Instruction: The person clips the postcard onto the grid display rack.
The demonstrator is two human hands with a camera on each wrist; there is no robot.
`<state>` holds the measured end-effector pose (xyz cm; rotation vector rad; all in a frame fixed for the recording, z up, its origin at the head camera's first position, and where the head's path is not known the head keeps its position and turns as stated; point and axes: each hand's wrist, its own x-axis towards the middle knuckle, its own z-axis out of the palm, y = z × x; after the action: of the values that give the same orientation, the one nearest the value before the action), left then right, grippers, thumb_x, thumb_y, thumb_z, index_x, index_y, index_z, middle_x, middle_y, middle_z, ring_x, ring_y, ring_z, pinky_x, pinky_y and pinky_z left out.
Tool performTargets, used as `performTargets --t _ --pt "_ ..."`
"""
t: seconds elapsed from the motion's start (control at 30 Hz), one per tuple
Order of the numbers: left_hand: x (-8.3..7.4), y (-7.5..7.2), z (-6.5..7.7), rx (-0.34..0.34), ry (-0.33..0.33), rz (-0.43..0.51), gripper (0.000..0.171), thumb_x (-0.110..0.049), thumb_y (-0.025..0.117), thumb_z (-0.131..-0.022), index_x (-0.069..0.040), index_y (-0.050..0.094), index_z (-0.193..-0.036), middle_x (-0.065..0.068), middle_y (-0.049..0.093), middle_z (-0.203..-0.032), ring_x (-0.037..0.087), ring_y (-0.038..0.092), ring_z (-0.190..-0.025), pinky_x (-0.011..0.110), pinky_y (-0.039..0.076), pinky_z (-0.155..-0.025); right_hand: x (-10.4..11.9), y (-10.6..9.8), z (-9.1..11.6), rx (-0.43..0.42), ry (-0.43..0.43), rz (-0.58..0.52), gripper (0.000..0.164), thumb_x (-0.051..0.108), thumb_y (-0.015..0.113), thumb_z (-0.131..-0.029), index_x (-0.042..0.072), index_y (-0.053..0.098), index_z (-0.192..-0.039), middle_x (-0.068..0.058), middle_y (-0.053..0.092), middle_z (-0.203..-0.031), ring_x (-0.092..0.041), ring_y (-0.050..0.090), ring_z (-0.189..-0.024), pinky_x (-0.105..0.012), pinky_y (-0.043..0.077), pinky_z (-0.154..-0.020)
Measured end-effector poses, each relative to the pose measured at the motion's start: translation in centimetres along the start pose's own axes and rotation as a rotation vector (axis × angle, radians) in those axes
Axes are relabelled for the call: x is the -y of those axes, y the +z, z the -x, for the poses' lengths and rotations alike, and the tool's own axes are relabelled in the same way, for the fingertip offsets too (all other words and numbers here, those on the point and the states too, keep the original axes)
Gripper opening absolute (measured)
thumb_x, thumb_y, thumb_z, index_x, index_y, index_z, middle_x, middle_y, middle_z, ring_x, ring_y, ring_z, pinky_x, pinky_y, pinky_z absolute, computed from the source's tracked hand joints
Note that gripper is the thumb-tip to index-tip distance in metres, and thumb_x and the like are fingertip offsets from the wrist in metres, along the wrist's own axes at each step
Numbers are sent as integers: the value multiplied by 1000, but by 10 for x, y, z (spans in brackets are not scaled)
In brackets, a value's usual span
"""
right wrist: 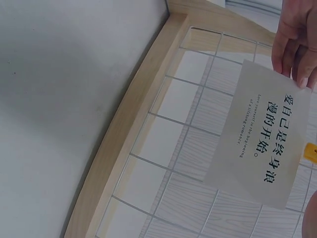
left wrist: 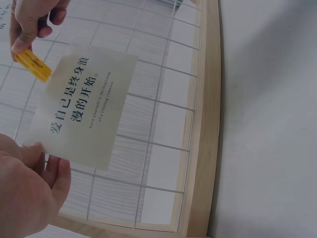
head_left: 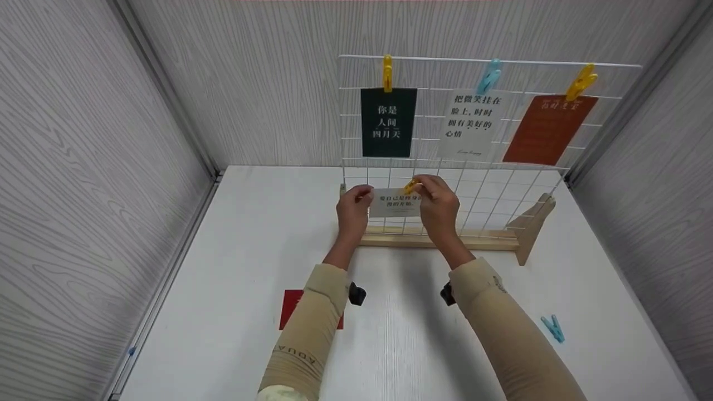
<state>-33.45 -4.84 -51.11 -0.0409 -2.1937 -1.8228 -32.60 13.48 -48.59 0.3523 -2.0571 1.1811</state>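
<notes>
My left hand [head_left: 352, 216] pinches a small pale printed card [head_left: 392, 209] by its left edge, thumb in front, as the left wrist view shows. The card [left wrist: 91, 111] is held up before the lower part of a white wire grid [head_left: 476, 195]. Between thumb and fingers, my right hand [head_left: 440, 210] grips a yellow clothespin [left wrist: 33, 64]. Its tip is right at the card's top edge. In the right wrist view, the card [right wrist: 262, 134] lies close in front of the wires, with the left hand [right wrist: 297, 44] at its corner and the clothespin [right wrist: 311, 152] partly cut off.
Higher on the grid hang a dark green card [head_left: 389, 123], a white card [head_left: 470, 131] and an orange-red card [head_left: 548, 131], each clipped. The grid stands on a wooden base [head_left: 390, 240]. A red card [head_left: 291, 307] and a blue clothespin [head_left: 553, 328] lie on the table [head_left: 250, 223].
</notes>
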Motion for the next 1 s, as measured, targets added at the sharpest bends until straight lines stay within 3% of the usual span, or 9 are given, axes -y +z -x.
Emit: performTargets --t 0.7,1.0 --pt "7 7 7 -47 -6 -86 17 -9 60 -101 -5 72 -112 7 71 -109 18 64 -100 31 54 -88 -9 10 6 32 30 70 14 8 66 -96 6 77 -105 -6 74 -106 -19 72 -95 -38 59 -78" --pt "11 11 11 -67 -2 -127 17 -9 60 -101 -6 72 -112 8 70 -109 19 64 -99 32 54 -86 -14 17 12 49 68 26 19 -1 63 -96 5 76 -109 -6 73 -111 -18 71 -99 -35 58 -83"
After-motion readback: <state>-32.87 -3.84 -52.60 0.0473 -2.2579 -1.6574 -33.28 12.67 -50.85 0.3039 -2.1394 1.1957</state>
